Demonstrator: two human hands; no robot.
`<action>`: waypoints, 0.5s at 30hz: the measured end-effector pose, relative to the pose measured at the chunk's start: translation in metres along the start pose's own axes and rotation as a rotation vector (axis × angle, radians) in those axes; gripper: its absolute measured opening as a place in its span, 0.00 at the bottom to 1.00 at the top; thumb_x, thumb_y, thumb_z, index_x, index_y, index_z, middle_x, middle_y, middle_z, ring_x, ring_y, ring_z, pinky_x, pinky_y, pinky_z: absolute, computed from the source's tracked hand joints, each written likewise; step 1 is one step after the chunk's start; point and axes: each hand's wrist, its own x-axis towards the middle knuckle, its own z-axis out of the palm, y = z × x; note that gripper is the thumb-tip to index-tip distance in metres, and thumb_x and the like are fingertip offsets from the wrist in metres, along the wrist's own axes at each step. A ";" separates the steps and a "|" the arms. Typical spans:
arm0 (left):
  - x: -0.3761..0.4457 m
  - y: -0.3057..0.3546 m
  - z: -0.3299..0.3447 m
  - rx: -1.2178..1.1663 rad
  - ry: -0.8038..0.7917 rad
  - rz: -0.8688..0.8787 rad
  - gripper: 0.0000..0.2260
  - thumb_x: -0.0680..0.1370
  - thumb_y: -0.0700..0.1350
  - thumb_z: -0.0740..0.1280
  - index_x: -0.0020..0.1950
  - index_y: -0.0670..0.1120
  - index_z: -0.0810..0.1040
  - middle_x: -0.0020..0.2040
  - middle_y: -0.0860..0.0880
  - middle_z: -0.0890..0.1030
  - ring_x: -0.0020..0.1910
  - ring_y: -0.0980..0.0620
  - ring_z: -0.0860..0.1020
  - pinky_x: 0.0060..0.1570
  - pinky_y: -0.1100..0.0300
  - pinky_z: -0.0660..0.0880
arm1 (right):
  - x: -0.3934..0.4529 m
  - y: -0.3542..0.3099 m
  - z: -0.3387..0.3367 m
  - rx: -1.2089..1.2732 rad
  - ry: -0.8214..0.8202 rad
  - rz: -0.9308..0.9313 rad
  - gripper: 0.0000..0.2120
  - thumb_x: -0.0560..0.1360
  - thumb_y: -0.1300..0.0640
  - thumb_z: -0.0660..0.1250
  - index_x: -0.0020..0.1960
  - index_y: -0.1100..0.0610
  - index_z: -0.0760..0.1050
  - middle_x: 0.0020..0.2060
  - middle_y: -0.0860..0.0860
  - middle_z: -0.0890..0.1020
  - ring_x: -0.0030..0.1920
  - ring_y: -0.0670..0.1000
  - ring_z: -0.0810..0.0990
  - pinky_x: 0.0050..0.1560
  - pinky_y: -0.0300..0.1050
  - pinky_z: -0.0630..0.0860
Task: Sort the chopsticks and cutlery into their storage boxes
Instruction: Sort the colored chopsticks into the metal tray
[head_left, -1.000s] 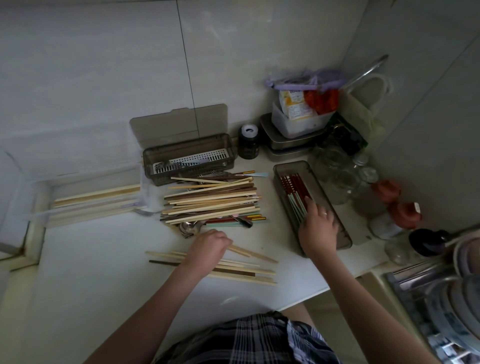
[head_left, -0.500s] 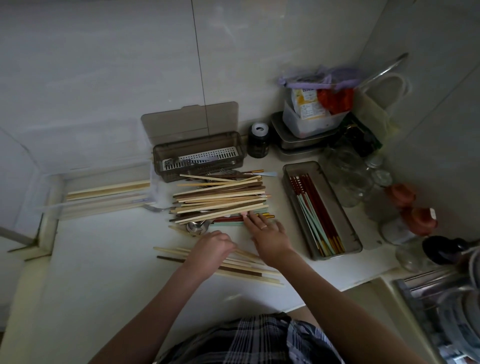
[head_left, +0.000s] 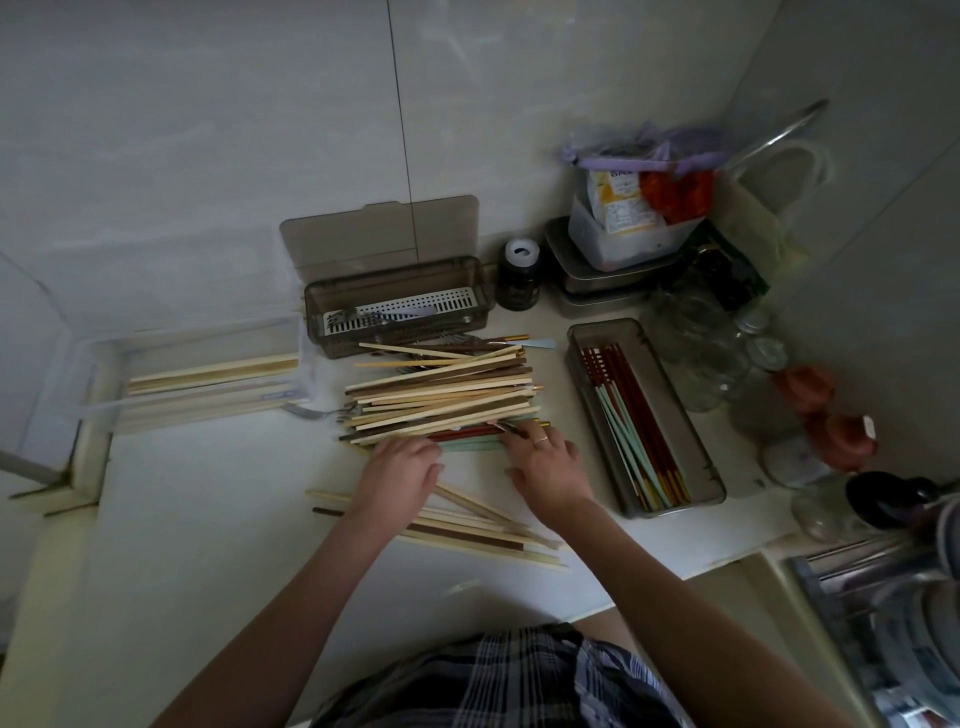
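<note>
Nearest me, a loose fan of wooden chopsticks (head_left: 467, 525) lies on the white tabletop (head_left: 182, 545), partly under my wrists. My left hand (head_left: 400, 470) hovers at the near edge of the main pile (head_left: 441, 395); its grip looks relaxed and holds nothing that I can make out. My right hand (head_left: 545, 467) reaches its fingers (head_left: 511, 434) onto the red and mint chopsticks (head_left: 467, 439) at the pile's near side, with the fingers straight and pressing on them, not wrapped round them.

The risk, as I judge it: dragging those coloured sticks out from under the wooden ones could roll the stack toward me, or snag the fork (head_left: 317, 413) poking out at its left. A sweep of the right forearm could also knock the near fan off the tabletop's front edge (it lies close to it).

To the right, the open grey box (head_left: 711, 462) already holds red and mint chopsticks, with clear tabletop between it and the pile. Past it, glass jars (head_left: 696, 364) crowd the corner, so I would lift high there. Behind the pile stands the lidded cutlery box (head_left: 397, 306), lid up against the wall; a clear tray (head_left: 104, 358) of pale chopsticks sits far left.
</note>
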 end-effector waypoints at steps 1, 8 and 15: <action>0.001 -0.002 -0.001 0.023 -0.021 -0.015 0.10 0.74 0.41 0.68 0.54 0.45 0.81 0.52 0.48 0.82 0.52 0.47 0.80 0.61 0.50 0.69 | 0.001 -0.002 -0.001 -0.010 0.001 0.012 0.23 0.78 0.53 0.62 0.71 0.50 0.62 0.71 0.52 0.62 0.70 0.57 0.60 0.68 0.56 0.60; 0.003 -0.006 -0.006 0.042 -0.128 -0.051 0.21 0.78 0.41 0.59 0.72 0.48 0.66 0.66 0.50 0.73 0.65 0.51 0.71 0.72 0.54 0.53 | 0.012 -0.012 -0.007 -0.178 -0.096 0.071 0.22 0.78 0.49 0.62 0.67 0.58 0.65 0.68 0.60 0.63 0.68 0.59 0.62 0.66 0.55 0.63; 0.004 -0.002 -0.001 -0.002 -0.119 -0.001 0.13 0.72 0.40 0.70 0.56 0.47 0.80 0.57 0.47 0.78 0.57 0.45 0.76 0.62 0.49 0.67 | 0.007 -0.015 -0.005 -0.225 -0.184 0.021 0.24 0.78 0.58 0.59 0.71 0.63 0.59 0.71 0.63 0.60 0.70 0.63 0.60 0.67 0.56 0.64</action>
